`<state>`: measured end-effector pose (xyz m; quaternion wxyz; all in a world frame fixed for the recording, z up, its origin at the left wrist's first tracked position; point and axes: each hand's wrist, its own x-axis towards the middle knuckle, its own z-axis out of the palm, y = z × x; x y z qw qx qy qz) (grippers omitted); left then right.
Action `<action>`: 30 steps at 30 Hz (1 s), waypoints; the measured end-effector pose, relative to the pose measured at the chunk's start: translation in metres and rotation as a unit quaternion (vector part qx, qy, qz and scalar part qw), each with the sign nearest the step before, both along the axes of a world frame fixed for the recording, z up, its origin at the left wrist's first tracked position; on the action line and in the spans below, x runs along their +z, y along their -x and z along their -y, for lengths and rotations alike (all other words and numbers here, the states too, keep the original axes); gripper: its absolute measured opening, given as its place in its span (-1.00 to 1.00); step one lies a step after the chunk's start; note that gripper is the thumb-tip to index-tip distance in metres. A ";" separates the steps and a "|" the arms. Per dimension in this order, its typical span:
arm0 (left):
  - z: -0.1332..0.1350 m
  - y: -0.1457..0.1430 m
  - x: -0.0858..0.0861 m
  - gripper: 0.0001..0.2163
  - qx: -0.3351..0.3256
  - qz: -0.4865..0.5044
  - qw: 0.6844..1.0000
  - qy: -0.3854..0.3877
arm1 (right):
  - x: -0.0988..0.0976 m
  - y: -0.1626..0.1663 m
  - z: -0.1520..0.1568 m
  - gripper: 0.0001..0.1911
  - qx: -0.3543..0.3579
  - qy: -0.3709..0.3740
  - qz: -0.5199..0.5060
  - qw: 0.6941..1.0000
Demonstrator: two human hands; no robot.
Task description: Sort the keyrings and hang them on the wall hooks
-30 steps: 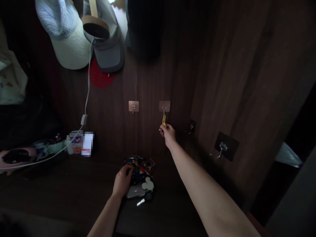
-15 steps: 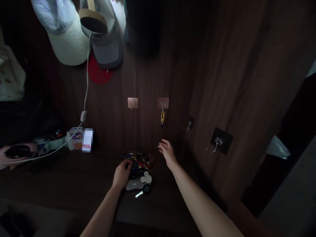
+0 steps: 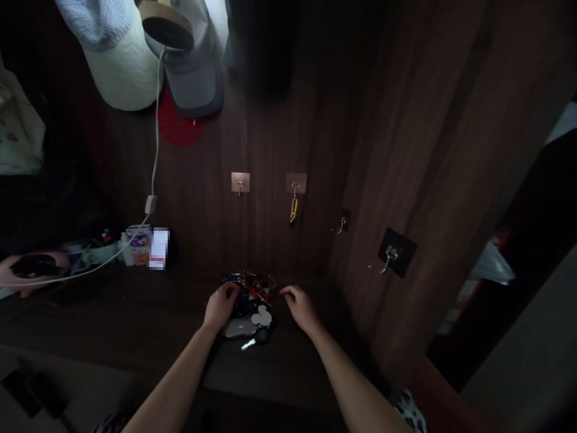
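A pile of keys and keychains lies on a dark wooden shelf, with a grey fob, a white mouse-shaped tag and a black-headed key at its front. My left hand rests curled on the pile's left side. My right hand hovers just right of the pile, fingers loosely bent and holding nothing. A yellow keychain hangs from the second wall hook. The hook to its left is bare.
Two dark hooks sit on the wood wall to the right. Caps hang above left, over a red round ornament. A white cable, small boxes and cups stand at the shelf's left.
My right hand let go of the yellow keychain, leaving it on the hook, and came down beside the pile. My left hand stayed on the pile.
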<state>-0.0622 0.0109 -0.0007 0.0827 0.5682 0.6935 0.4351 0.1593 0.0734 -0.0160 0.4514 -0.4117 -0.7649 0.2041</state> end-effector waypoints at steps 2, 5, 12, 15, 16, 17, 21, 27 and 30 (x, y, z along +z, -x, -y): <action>-0.006 0.002 0.002 -0.85 -0.001 0.003 1.000 0.016 | 0.001 0.001 0.001 -0.76 -0.003 -0.007 0.012 1.000; -0.014 0.002 0.008 -0.84 0.008 0.008 0.999 0.035 | 0.002 0.002 0.001 -0.75 -0.005 -0.013 0.021 1.000; -0.016 -0.040 0.020 -0.79 -0.045 -0.107 0.990 -0.077 | 0.003 0.003 0.003 -0.68 0.036 -0.011 0.073 0.997; -0.013 -0.059 0.019 -0.82 -0.079 -0.169 0.982 -0.040 | 0.001 0.003 0.002 -0.67 0.034 -0.007 0.085 0.996; -0.013 -0.063 0.018 -0.83 -0.080 -0.178 0.981 -0.018 | 0.001 0.003 0.001 -0.67 0.028 -0.004 0.084 0.996; -0.013 -0.066 0.017 -0.83 -0.076 -0.181 0.980 0.004 | 0.001 0.003 0.001 -0.68 0.023 -0.001 0.084 0.996; -0.013 -0.067 0.013 -0.76 -0.048 -0.180 0.981 0.060 | 0.001 0.003 0.002 -0.67 0.018 -0.001 0.101 0.995; -0.011 -0.067 0.012 -0.80 -0.039 -0.182 0.978 0.098 | 0.003 0.004 0.006 -0.65 0.019 0.007 0.143 0.989; -0.009 -0.066 0.013 -0.83 -0.064 -0.170 0.980 0.078 | 0.006 0.004 0.009 -0.58 0.019 -0.004 0.172 0.985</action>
